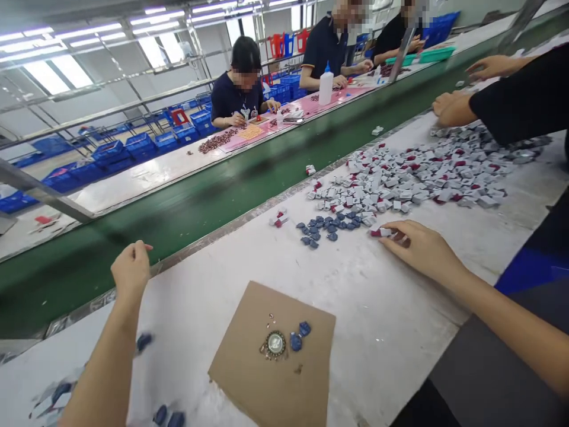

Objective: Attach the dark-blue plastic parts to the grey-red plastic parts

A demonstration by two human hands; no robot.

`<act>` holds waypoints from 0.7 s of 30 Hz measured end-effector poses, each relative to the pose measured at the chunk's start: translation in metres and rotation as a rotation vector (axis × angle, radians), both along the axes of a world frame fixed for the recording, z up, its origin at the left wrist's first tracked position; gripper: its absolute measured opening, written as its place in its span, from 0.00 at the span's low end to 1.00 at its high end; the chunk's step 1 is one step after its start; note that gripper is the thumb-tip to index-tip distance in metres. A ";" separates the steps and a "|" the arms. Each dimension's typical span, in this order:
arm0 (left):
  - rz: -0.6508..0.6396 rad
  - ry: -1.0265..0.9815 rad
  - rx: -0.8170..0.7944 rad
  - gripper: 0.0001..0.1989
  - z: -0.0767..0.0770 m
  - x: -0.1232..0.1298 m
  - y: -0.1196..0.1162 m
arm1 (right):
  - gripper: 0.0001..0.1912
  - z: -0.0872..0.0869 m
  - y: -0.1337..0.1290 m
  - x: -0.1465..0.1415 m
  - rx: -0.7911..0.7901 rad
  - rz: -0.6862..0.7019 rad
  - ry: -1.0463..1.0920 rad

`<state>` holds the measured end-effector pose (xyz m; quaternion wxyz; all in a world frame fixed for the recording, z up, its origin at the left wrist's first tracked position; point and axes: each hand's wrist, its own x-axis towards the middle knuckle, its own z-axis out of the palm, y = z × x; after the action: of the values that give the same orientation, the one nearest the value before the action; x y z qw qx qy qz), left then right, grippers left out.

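Observation:
My right hand (420, 249) pinches a small white and dark red piece (381, 232) between thumb and fingers, low over the white table. Just left of it lies a loose group of small dark blue pieces (331, 224). My left hand (132, 270) is closed, raised beside the green conveyor belt; whatever its curled fingers hold, if anything, is hidden. Between my arms, a brown cardboard sheet (249, 356) carries a round bottle-cap-like thing (275, 343), two blue pieces (296, 341) and tiny bits.
A wide pile of white and dark red pieces (413, 172) spreads at the right, where a co-worker's hands (453, 110) reach in. The green belt (213, 207) crosses behind my table. Opposite, several people sit near a white bottle (326, 87). More blue pieces (169, 416) lie lower left.

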<state>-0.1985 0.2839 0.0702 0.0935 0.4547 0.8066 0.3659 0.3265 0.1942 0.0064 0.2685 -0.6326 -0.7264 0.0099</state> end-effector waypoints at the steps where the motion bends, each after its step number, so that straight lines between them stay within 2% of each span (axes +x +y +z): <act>1: 0.023 -0.089 0.023 0.16 0.006 0.003 -0.015 | 0.11 0.002 -0.002 -0.006 -0.006 0.015 0.021; 3: 0.024 -0.284 0.037 0.13 0.012 0.015 -0.053 | 0.10 0.006 -0.008 -0.024 -0.012 0.049 0.060; 6: -0.048 -0.521 0.000 0.03 0.007 0.045 -0.123 | 0.09 0.009 -0.020 -0.057 -0.043 0.113 0.097; 9: -0.114 -0.657 -0.056 0.12 -0.009 0.079 -0.189 | 0.09 0.008 -0.027 -0.079 -0.076 0.168 0.013; 11: -0.131 -0.740 -0.033 0.19 -0.020 0.099 -0.222 | 0.12 0.005 -0.025 -0.082 -0.045 0.128 -0.104; 13: -0.095 -0.793 -0.005 0.22 -0.027 0.112 -0.242 | 0.17 0.002 -0.017 -0.079 0.013 0.056 -0.199; 16: -0.009 -0.845 -0.013 0.21 -0.031 0.122 -0.254 | 0.24 0.001 0.001 -0.080 0.089 0.026 -0.251; 19: 0.014 -0.951 0.019 0.20 -0.030 0.122 -0.254 | 0.20 0.002 0.021 -0.099 0.050 0.124 -0.264; 21: -0.018 -1.101 0.037 0.22 -0.029 0.120 -0.254 | 0.16 0.001 0.033 -0.114 -0.023 0.196 -0.259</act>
<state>-0.0785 0.0297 0.0407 0.4966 0.2046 0.6283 0.5628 0.2122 0.2275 0.0071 0.1630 -0.5577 -0.8130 -0.0369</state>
